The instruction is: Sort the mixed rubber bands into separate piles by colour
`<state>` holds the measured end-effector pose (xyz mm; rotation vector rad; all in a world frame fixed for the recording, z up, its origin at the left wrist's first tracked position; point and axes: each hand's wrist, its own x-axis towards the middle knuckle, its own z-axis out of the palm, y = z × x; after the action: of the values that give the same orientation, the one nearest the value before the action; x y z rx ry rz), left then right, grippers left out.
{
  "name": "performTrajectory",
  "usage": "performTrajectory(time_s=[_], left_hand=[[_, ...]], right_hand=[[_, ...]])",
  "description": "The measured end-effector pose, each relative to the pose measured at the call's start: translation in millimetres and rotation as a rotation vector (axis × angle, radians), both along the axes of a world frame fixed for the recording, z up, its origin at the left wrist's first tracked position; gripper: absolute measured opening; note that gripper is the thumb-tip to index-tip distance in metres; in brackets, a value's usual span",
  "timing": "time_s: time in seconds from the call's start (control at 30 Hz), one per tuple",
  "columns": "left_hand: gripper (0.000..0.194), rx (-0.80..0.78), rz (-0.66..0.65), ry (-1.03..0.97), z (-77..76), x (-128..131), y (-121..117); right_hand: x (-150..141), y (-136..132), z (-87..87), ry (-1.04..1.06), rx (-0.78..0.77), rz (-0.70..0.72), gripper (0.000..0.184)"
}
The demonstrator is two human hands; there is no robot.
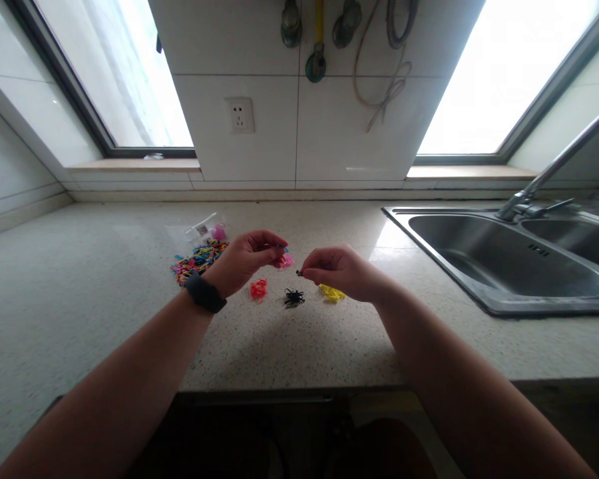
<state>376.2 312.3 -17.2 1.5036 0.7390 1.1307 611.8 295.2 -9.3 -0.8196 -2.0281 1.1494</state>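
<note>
My left hand (249, 258), with a dark band on the wrist, is raised over the counter in a pinch. A tiny bit of blue shows at its fingertips, likely a small rubber band. My right hand (342, 269) pinches a black rubber band (299, 273) between thumb and finger. Below it lies a small black pile of bands (294, 297). Red bands (258, 289) lie to the left, and yellow bands (332, 293) sit partly under my right hand. Pink bands (285, 261) show behind my left fingertips. A mixed-colour heap of bands (199, 259) is partly hidden by my left hand.
A clear plastic bag (205, 227) with something pink lies behind the heap. On the right, a steel sink (494, 266) with a faucet (554, 166) is set into the speckled counter (104, 299). The tiled wall carries a socket (239, 115) and pipe valves (316, 64).
</note>
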Motion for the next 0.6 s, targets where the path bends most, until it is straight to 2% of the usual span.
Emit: performTrajectory(time_s=[0.13, 0.2, 0.47, 0.6], left_hand=[[0.02, 0.009, -0.002, 0.012, 0.8, 0.0, -0.1], [0.02, 0.017, -0.006, 0.032, 1.3, 0.0, -0.2], [0.02, 0.034, -0.044, 0.097, 1.1, 1.3, -0.3], [0.019, 0.03, -0.052, 0.125, 1.8, 2.4, -1.8]], right_hand=[[-0.6, 0.0, -6.3, -0.43, 0.29, -0.02, 0.011], [-1.1, -0.2, -7.2, -0.558, 0.382, -0.022, 0.009], [-2.3, 0.0, -6.0, -0.661, 0.458, 0.018, 0.007], [-2.3, -0.7, -3.5, -0.619, 0.478, -0.066, 0.01]])
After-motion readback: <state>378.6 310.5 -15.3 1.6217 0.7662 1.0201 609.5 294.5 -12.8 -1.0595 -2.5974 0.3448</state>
